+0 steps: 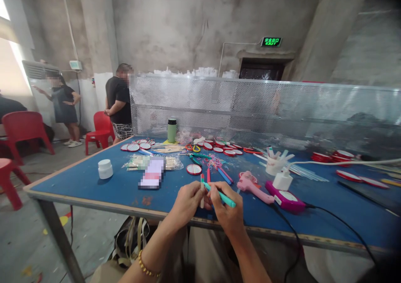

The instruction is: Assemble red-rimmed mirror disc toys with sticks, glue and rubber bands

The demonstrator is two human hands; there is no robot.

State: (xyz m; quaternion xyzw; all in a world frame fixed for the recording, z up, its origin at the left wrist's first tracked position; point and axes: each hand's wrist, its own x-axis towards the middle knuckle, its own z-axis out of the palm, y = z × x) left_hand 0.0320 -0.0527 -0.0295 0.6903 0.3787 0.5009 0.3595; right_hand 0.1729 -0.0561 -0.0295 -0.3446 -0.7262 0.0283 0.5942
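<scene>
Above the table's front edge, my left hand (pixel 189 199) pinches a flat wooden craft stick (pixel 202 201) that stands upright. Red and green colour shows at the stick's top end. My right hand (pixel 228 210) grips a turquoise marker (pixel 223 194), its tip touching or very close to the upper part of the stick. Just beyond my hands lie a pink marker (pixel 208 175) and a blue marker (pixel 223 175). A round red-rimmed disc (pixel 194 169) rests behind my left hand. To the right of my right hand lies a pink glue gun (pixel 254 187).
On the blue table (pixel 84 191) are a white jar (pixel 105 169), a phone (pixel 152 172), a green bottle (pixel 171 130) and a purple power box (pixel 286 197) with cables. A cup of sticks (pixel 275 164) stands right. A perforated metal screen (pixel 194 103) lines the back. Two people stand at left.
</scene>
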